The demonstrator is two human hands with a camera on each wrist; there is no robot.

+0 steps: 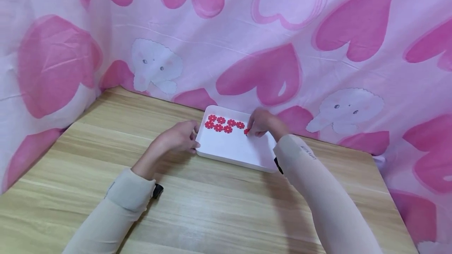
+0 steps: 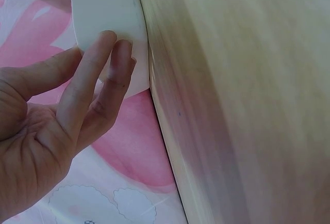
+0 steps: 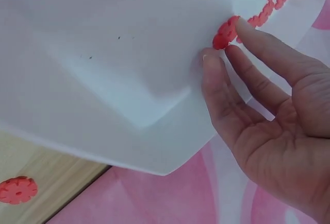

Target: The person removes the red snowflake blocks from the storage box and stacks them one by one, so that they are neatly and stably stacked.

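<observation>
A shallow white tray (image 1: 229, 148) lies on the wooden table, with several red snowflake-shaped plastic discs (image 1: 219, 127) in two rows toward its back left. At the tray's left side, my left hand (image 1: 180, 135) holds the edge. Its fingertips (image 2: 108, 37) rest against the outer wall and the thumb meets the rim. Inside the tray, to the right of the rows, my right hand (image 1: 263, 122) pinches one red snowflake disc (image 3: 225, 33) between thumb and fingers. That disc is tilted, close over the tray floor, and partly covered by the fingertips.
Another red disc (image 3: 18, 190) lies on the table outside the tray, shown only in the right wrist view. A pink cloth with hearts (image 1: 261, 73) hangs behind the table (image 1: 197, 203). Both forearms reach in from the front.
</observation>
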